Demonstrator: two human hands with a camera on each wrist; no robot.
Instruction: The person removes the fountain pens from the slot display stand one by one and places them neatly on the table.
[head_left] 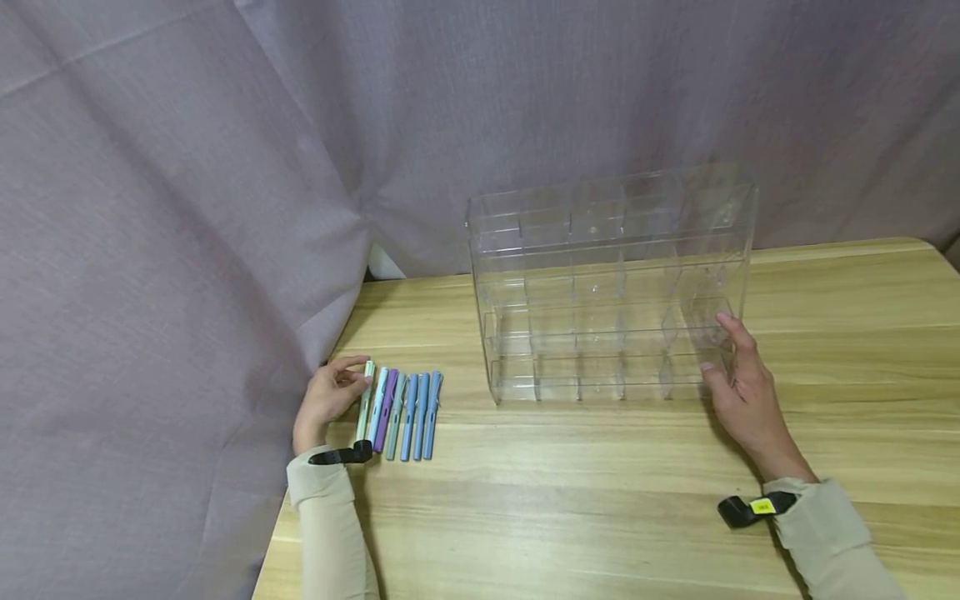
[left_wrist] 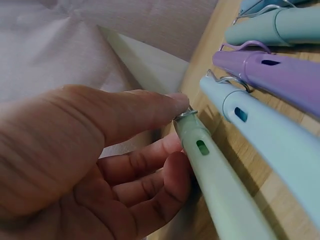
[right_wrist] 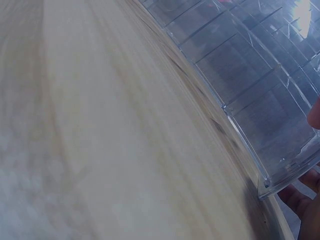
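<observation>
My left hand (head_left: 327, 402) pinches a light green pen (left_wrist: 215, 177) by its capped end. In the left wrist view, the thumb lies on the cap's clip and curled fingers sit against the far side. This pen is leftmost in a row of several capped pens, beside a light blue pen (head_left: 378, 408) and a purple pen (head_left: 386, 410). My right hand (head_left: 750, 404) grips the lower right side of a clear plastic compartment organizer (head_left: 596, 335). Its thumb is at the front, and other fingers show beyond the side wall (right_wrist: 292, 175) in the right wrist view.
A grey-green pen (head_left: 395, 417) and several blue pens (head_left: 417, 417) continue the row rightward. The organizer stands upright toward the back of the wooden table (head_left: 570, 500). Grey curtain (head_left: 247, 208) hangs behind and along the left edge.
</observation>
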